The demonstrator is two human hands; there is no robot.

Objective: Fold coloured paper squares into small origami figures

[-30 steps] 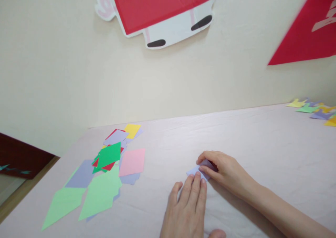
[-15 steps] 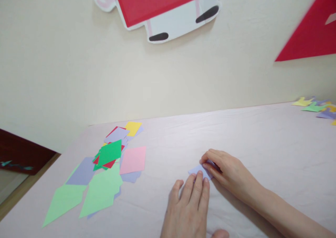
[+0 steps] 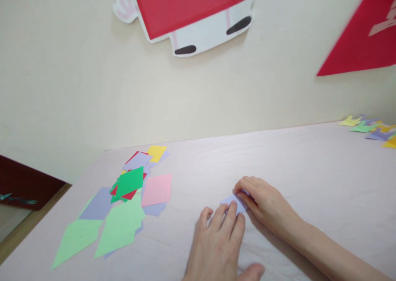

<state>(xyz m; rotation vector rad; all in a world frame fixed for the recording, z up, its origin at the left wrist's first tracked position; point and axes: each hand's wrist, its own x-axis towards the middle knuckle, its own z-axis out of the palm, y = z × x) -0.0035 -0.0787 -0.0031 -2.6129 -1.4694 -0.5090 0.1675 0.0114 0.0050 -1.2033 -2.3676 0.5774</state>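
A small folded lavender paper lies on the pale pink table in front of me. My left hand rests flat on the table, fingers stretched out, with its fingertips pressing the near edge of the paper. My right hand comes in from the right, fingers curled and pressed down on the paper's right part, which they partly hide.
A loose pile of coloured paper squares lies to the left, green, lavender, pink, red and yellow. Several folded paper shapes sit at the far right edge. Red and white decorations hang on the cream wall behind.
My left hand has slid a little to the left and forward along the paper's near edge. The right hand has stayed on the paper.
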